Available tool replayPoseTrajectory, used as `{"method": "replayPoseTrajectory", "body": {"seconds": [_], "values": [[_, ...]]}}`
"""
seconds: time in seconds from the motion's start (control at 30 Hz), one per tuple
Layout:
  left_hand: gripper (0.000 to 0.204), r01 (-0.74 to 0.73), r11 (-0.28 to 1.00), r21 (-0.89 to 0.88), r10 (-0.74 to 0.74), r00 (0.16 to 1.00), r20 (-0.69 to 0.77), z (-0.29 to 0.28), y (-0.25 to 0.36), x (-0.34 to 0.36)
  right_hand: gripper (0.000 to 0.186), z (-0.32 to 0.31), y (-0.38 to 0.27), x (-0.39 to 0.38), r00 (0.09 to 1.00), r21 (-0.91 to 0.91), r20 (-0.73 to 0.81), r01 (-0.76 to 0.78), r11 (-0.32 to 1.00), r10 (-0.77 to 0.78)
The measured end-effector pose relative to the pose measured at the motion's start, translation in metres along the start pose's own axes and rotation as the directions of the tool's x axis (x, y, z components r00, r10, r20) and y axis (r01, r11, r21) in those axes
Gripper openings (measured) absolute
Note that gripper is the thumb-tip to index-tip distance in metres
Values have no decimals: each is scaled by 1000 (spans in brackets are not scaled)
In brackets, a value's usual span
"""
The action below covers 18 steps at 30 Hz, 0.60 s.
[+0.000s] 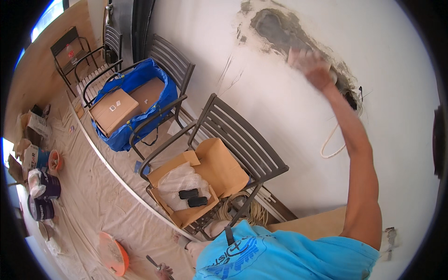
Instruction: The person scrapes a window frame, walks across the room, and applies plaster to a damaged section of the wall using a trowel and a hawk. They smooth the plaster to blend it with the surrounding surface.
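Note:
My right hand (pixel 308 65), smeared by motion, reaches up to a rough grey patch (pixel 273 30) in the white wall (pixel 196 56); whether its fingers are closed is unclear. Beside that hand the patch runs down to a dark hole (pixel 350 98) with wires, and a white cable (pixel 329 140) loops below. Low at the bottom edge, my left hand (pixel 164 270) is closed on a thin dark tool (pixel 151 261), whose exact kind I cannot make out. An orange bucket (pixel 112 254) with grey residue stands near it on the floor.
Metal chairs (pixel 240 137) line the wall, bearing an open cardboard box (pixel 221 168) and a blue bag (pixel 119 142) of boxes. A coil of cable (pixel 247 210) lies underneath. A white pipe (pixel 123 182) crosses the sheeted floor (pixel 88 196); tubs (pixel 42 207) stand at left.

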<state>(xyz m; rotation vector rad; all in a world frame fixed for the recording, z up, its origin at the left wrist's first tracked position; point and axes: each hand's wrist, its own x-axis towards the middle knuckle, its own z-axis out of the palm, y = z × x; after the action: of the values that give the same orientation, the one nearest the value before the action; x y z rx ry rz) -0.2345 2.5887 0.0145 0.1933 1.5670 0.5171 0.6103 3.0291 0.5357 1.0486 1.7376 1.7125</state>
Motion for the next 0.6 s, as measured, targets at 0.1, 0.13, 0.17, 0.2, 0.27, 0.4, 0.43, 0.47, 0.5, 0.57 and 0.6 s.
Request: {"method": "replayPoseTrajectory", "body": {"seconds": [0.1, 0.13, 0.17, 0.2, 0.27, 0.4, 0.43, 0.47, 0.5, 0.57, 0.6], "values": [[29, 15, 1000, 20, -15, 1000, 0, 6, -6, 14, 35, -8, -16, -9, 991, 140, 59, 113, 984, -122], [31, 24, 999, 40, -24, 1000, -16, 5, -5, 12, 33, -12, -4, 1, 997, 90, 43, 56, 994, -60], [33, 40, 997, 65, -37, 998, -44, 1, -5, 3, 30, -16, 21, 19, 1000, 54, 28, -3, 999, 2], [35, 59, 994, 91, -54, 997, -64, 0, -5, -3, 28, -17, 46, 33, 998, 12, 16, -59, 998, 58], [39, 94, 991, 96, -92, 995, -22, -13, -6, 0, 32, -10, 77, 49, 982, -56, -60, -181, 982, 178], [42, 125, 986, 108, -132, 989, 60, -25, -6, 25, 50, -2, 6, 10, 996, -161, -12, -86, 983, 85], [42, 126, 980, 154, -135, 989, 54, -19, 4, 29, 50, 1, -22, -6, 999, -84, 38, 4, 996, -1], [41, 190, 974, 120, -202, 974, 99, -11, 11, 35, 51, 3, -36, -14, 993, -6, 81, 88, 996, -87], [41, 250, 965, 83, -260, 956, 138, -10, 10, 41, 51, 0, -29, -9, 995, 39, 48, 88, 995, -90], [39, 377, 926, 28, -374, 905, 203, -27, 3, 48, 52, -11, -20, 1, 996, 149, -15, 89, 985, -88], [39, 445, 896, 11, -435, 870, 230, -37, 3, 48, 48, -10, -7, 4, 1000, 104, 9, -10, 995, 9]]}}
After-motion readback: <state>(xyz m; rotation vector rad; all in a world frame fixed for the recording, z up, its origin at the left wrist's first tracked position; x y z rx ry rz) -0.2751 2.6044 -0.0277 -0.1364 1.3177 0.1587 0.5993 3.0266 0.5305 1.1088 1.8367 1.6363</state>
